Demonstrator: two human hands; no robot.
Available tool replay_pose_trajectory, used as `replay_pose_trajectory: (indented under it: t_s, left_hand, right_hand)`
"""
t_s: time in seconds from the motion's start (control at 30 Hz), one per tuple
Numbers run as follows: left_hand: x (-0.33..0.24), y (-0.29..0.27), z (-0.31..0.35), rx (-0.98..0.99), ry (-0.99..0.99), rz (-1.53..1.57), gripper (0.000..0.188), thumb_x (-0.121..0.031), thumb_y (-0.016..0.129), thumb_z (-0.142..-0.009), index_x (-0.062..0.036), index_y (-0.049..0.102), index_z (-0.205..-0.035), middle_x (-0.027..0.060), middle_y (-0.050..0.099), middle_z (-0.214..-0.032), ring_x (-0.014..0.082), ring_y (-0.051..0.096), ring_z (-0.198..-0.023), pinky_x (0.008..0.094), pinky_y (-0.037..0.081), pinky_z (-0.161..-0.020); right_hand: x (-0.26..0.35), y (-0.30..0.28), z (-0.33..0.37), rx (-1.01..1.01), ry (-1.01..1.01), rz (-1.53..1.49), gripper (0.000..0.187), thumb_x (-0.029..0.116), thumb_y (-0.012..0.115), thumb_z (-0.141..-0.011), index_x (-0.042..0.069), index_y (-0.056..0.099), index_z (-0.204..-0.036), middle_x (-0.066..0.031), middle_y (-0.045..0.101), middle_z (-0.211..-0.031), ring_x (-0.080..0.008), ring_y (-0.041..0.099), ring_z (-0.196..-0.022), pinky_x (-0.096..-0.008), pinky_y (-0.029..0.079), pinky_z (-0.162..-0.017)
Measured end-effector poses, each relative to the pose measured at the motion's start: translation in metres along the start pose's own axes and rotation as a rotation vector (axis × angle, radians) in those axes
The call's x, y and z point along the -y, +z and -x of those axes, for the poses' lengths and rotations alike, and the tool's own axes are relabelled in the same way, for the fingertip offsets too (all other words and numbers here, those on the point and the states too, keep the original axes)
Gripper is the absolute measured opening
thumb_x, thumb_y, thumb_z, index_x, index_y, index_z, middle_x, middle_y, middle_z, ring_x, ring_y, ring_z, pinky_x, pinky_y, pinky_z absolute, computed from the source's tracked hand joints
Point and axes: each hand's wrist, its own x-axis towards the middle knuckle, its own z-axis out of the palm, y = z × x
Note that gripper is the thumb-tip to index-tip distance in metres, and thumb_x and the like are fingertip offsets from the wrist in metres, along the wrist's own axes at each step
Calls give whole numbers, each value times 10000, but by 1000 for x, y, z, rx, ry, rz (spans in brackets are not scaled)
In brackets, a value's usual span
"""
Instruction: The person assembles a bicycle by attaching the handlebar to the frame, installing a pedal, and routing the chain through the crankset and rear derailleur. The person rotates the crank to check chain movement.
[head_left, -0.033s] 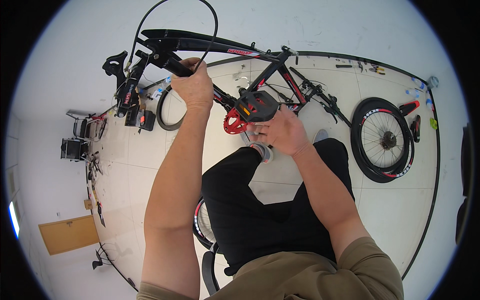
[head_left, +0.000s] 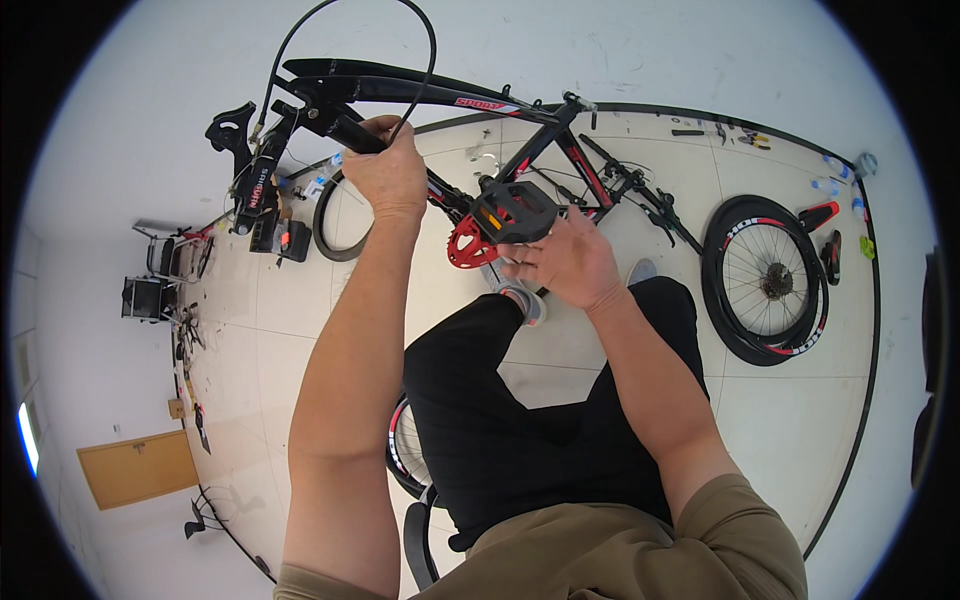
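A black bicycle frame [head_left: 420,92] with red and white lettering is held up in front of me, without wheels. My left hand [head_left: 385,175] is wrapped round one of its thick tubes near the front fork [head_left: 258,185]. Below the frame's middle, a black pedal [head_left: 518,213] with an orange reflector sits beside the red chainring [head_left: 466,245]. At the pedal's lower right edge is my right hand [head_left: 572,262], palm up with the fingers apart. Its fingertips lie close to the pedal; whether they touch it cannot be seen. A black cable [head_left: 434,50] loops above my left hand.
Wheels with black tires [head_left: 765,280] lie on the tiled floor at right, near red-and-black parts [head_left: 818,215] and bottles [head_left: 838,168]. Small tools [head_left: 750,138] lie along the far wall. Another tire [head_left: 325,225] is at left. A wheel [head_left: 405,445] shows beside my leg.
My right hand has shifted very slightly to the right, and its thumb has lifted a little from the pedal's edge. My left hand and the frame look unmoved.
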Motion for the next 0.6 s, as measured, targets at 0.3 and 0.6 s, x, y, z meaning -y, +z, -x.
replay_pose_trajectory:
  t_s: [0.3, 0.6]
  left_hand:
    - [-4, -1, 2, -19, -75, -14, 79, 5, 693, -833, 29, 646, -892, 29, 597, -719, 105, 537, -592, 264, 435, -563]
    - [-11, -1, 6, -27, -128, 8, 86, 7, 710, -824, 29, 662, -891, 20, 606, -757, 93, 552, -665, 255, 444, -614]
  right_hand:
    - [1, -7, 0, 28, -73, -5, 566, 384, 576, -1007, 70, 493, -1471, -160, 590, -1409, -343, 565, -1268, -541, 399, -1089]
    - [-3, -11, -2, 44, -34, 89, 571, 428, 577, -1006, 78, 508, -1452, -136, 624, -1362, -314, 607, -1203, -535, 427, -1058]
